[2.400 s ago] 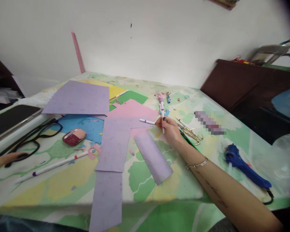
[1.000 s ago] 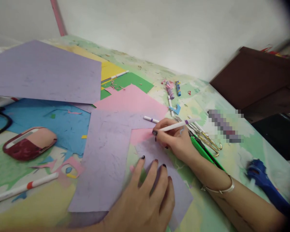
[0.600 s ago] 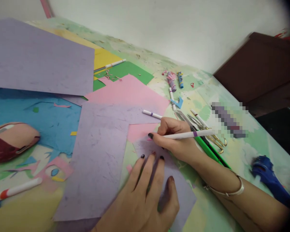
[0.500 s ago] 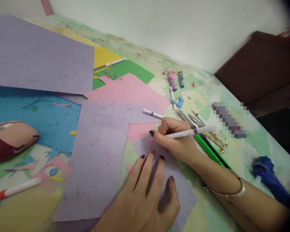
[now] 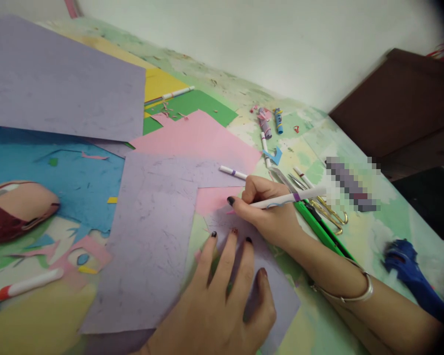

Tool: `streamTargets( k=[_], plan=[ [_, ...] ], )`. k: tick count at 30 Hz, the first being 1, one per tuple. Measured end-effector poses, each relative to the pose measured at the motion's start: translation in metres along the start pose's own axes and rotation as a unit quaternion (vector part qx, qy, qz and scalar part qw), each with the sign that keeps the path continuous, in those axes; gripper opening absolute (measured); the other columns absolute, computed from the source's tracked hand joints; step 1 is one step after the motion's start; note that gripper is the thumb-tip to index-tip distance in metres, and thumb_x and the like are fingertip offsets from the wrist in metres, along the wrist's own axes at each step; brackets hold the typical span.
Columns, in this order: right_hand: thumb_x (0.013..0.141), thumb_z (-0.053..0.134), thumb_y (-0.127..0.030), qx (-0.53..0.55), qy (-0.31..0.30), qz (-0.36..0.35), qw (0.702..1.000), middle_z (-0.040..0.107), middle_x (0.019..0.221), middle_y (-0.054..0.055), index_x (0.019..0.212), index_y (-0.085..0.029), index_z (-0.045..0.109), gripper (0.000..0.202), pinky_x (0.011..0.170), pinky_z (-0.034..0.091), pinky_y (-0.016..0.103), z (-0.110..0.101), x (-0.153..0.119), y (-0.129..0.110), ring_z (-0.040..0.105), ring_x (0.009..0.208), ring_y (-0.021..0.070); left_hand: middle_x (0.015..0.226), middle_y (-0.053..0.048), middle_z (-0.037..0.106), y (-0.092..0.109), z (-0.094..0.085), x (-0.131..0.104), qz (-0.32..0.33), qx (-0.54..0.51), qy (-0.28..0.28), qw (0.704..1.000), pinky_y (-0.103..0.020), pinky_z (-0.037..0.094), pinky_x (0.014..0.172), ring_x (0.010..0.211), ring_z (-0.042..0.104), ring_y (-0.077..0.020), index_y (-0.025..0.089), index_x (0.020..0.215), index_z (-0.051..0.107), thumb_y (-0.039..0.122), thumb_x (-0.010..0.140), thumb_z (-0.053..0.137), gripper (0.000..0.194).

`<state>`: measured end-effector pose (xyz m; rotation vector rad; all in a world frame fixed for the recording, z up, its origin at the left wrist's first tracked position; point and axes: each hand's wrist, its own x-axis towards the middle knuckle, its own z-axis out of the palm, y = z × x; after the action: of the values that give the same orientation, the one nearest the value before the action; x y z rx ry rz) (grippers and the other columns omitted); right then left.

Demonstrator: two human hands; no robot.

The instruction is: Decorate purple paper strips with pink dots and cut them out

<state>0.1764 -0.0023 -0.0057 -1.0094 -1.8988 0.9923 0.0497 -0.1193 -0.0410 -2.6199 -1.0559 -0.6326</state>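
Observation:
My right hand (image 5: 268,209) grips a white felt-tip pen (image 5: 283,198) with a purple band, its back end pointing right. The writing tip is mostly hidden behind my thumb, close to a small piece of lilac paper (image 5: 281,308). Fingers spread, my left hand (image 5: 218,291) lies flat on that paper and holds nothing. Left of it is a larger lilac sheet (image 5: 151,236) with a corner cut out, partly over a pink sheet (image 5: 192,133). A pen cap (image 5: 233,172) with a purple band shows just behind my right hand.
Scissors (image 5: 327,207) and a green cutter (image 5: 320,229) lie beside my right wrist. A blue tool (image 5: 410,276) is at the right. Paper rolls (image 5: 278,121) stand farther back. At left are a computer mouse (image 5: 20,209), a red-banded marker (image 5: 22,287), blue paper (image 5: 77,182) and scraps.
The fingers of my left hand have spread slightly, the leftmost fingertip shifting left. My right hand and the pen have moved very slightly, with the pen still held over the lilac paper.

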Motion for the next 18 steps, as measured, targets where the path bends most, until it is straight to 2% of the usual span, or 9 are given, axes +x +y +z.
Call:
streamTargets(
  k=[6,12,18],
  plan=[
    [0.072,0.064,-0.016,0.053,-0.022,0.052,0.997,0.041,0.050,-0.008,0.059,-0.020,0.038,0.029,0.042,0.024,0.021,-0.0018,-0.0006,-0.0008,0.032,0.046,0.0055,0.115,-0.025,0.059,0.0007,0.0007,-0.0010,-0.004,0.002,-0.006,1.000,-0.061,0.034,0.089,0.108,0.056,-0.0442,0.014,0.114,0.047,0.031,0.083,0.052,0.035],
    [0.071,0.060,-0.010,-0.022,0.020,-0.011,0.999,0.031,0.049,-0.008,0.052,-0.019,0.032,0.035,0.044,0.023,0.021,-0.0013,-0.0009,0.0009,0.026,0.048,0.0053,0.115,-0.025,0.060,-0.0005,0.0000,0.0002,0.000,-0.006,-0.013,1.000,-0.062,0.035,0.088,0.109,0.055,-0.0451,0.014,0.114,0.048,0.033,0.083,0.054,0.037],
    [0.072,0.060,-0.011,-0.043,0.021,-0.020,0.999,0.030,0.048,-0.008,0.052,-0.019,0.030,0.036,0.044,0.022,0.022,-0.0017,0.0000,0.0014,0.025,0.048,0.0054,0.115,-0.024,0.060,0.0007,0.0001,-0.0003,-0.005,-0.009,-0.006,1.000,-0.062,0.034,0.089,0.110,0.054,-0.0438,0.014,0.115,0.048,0.033,0.082,0.055,0.038]
  ],
)
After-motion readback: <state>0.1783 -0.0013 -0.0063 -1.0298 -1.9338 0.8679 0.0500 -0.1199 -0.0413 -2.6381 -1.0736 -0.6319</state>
